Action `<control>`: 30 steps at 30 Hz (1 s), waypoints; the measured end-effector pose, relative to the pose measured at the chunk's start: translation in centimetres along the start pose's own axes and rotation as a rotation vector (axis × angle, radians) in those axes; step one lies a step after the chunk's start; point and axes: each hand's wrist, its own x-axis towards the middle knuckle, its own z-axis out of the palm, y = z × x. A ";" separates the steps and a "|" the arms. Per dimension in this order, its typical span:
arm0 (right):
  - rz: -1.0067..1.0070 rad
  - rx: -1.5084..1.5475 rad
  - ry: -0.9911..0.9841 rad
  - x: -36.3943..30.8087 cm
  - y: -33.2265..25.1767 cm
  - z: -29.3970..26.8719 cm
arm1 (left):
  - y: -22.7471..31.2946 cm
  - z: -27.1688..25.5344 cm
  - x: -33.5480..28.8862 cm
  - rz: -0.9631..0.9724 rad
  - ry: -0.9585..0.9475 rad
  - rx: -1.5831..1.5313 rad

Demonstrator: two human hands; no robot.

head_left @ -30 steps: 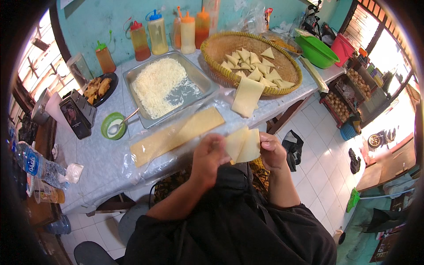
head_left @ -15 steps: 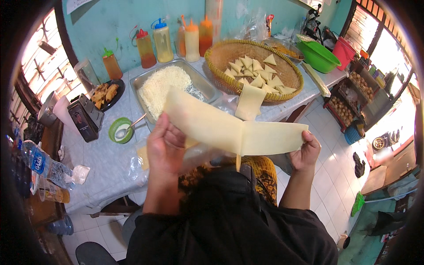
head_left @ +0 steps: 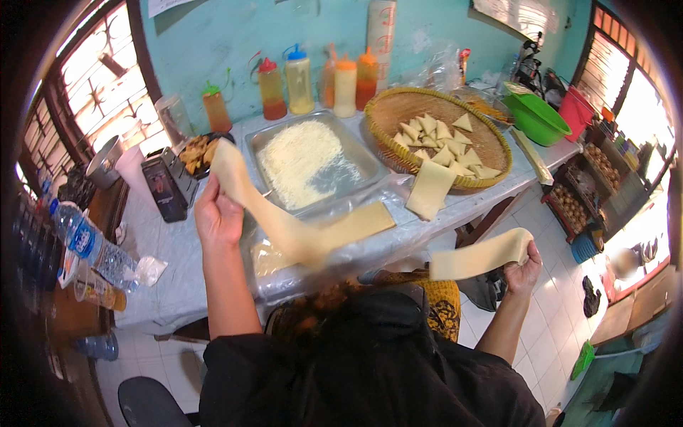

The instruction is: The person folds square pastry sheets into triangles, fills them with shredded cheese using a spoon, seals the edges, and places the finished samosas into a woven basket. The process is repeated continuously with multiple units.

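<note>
My left hand point(head_left: 219, 215) is raised over the table, pinching the top end of a long pale pastry strip point(head_left: 265, 217) that hangs down in a curve. Past the table's front edge, my right hand point(head_left: 523, 270) grips one end of a shorter pastry strip point(head_left: 477, 259). Nothing joins the two strips. Another flat pastry strip point(head_left: 364, 222) lies on clear plastic point(head_left: 274, 285) by the table edge. A square pastry sheet point(head_left: 430, 189) rests near the basket. Folded pastry triangles point(head_left: 455, 146) sit in the round woven basket point(head_left: 377, 132).
A metal tray point(head_left: 370, 160) holds grated white filling point(head_left: 299, 160). Sauce bottles point(head_left: 299, 82) line the wall. A phone point(head_left: 165, 191) stands at the left beside a dark plate of fried food point(head_left: 197, 153). A green basin point(head_left: 537, 121) and water bottle point(head_left: 92, 238) flank the work area.
The pastry that met between my hands is now two separate strips. My left hand has moved left and my right hand right and slightly down. The view has shifted.
</note>
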 end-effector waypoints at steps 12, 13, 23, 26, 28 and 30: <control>-0.338 -0.264 -0.022 7.5 1.4 9.0 | 1.1 6.4 -0.2 -0.009 -0.095 0.566; -0.458 -0.344 0.172 9.7 3.9 12.1 | 0.9 7.1 -0.5 -0.009 -0.108 0.604; -0.130 -0.897 -0.216 12.9 19.0 17.1 | -1.6 13.5 -4.5 -0.025 -0.247 0.675; 0.155 -1.028 -0.630 5.5 24.9 16.5 | -3.8 14.8 -5.6 -0.038 -0.382 0.470; 0.489 -1.042 -0.542 3.2 25.5 14.6 | -5.0 15.7 -5.7 -0.016 -0.382 0.343; 0.842 -1.022 -0.410 2.2 26.4 12.0 | -5.7 15.3 -5.5 0.082 -0.296 0.368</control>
